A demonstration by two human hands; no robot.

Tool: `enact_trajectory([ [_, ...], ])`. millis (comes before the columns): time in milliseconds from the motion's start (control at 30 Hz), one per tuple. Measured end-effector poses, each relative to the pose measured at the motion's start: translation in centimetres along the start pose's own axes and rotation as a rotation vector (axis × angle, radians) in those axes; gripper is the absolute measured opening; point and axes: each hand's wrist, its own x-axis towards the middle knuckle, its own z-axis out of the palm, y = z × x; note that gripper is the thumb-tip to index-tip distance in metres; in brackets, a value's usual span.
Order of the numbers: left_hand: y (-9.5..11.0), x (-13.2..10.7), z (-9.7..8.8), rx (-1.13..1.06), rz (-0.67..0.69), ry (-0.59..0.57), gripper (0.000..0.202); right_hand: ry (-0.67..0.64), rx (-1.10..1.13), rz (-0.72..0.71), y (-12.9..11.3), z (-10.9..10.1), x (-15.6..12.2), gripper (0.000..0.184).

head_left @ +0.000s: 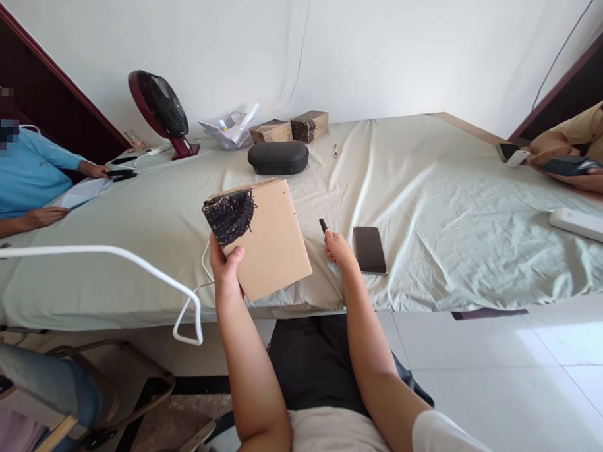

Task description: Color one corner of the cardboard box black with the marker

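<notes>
A tan cardboard box (277,241) is held up, tilted, over the near edge of the cloth-covered table. Dense black scribbling (230,217) covers its upper left corner. My left hand (225,266) grips the box at its lower left, thumb on the front face and the other fingers hidden behind it. To the right of the box, my right hand (336,246) is closed around a black marker (323,225), whose dark end sticks out up and to the left. A dark-screened phone (370,249) lies flat just right of that hand.
Behind the box lie a black hard case (278,158), cardboard boxes (309,126), a plastic basket (229,136) and a fan (162,109). A white cable (132,256) crosses the left foreground. One person in blue (47,158) sits left; another person's arms (571,153) are right.
</notes>
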Motion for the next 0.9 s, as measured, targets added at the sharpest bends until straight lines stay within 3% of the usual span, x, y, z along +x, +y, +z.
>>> enact_trajectory([
  [133, -0.1, -0.1, 0.2, -0.041, -0.004, 0.021, 0.086, -0.015, 0.056, 0.045, -0.2, -0.1, -0.3, 0.033],
  [267, -0.2, 0.0, 0.3, -0.038, 0.000, 0.018, 0.089, -0.112, 0.170, 0.107, -0.8, -0.5, -0.8, 0.035],
  [433, -0.4, 0.0, 0.3, -0.019, 0.020, 0.007, 0.091, -0.296, 0.349, 0.140, -2.2, -1.3, -1.8, 0.012],
  [500, -0.6, 0.2, 0.3, -0.031, 0.022, 0.010, 0.093, -0.292, 0.401, 0.114, -2.4, -1.7, -2.2, 0.013],
  [633, -1.0, 0.4, 0.0, 0.017, 0.024, 0.007, 0.098, -0.273, 0.446, 0.052, -2.4, -2.4, -2.9, 0.032],
  [767, -1.3, 0.3, 0.1, 0.036, 0.023, -0.030, 0.101, -0.332, 0.491, -0.024, -3.1, -3.5, -3.8, 0.018],
  [900, -1.3, -0.2, 0.6, 0.033, 0.064, -0.050, 0.116, -0.381, 0.579, -0.221, -4.3, -4.5, -5.3, 0.028],
])
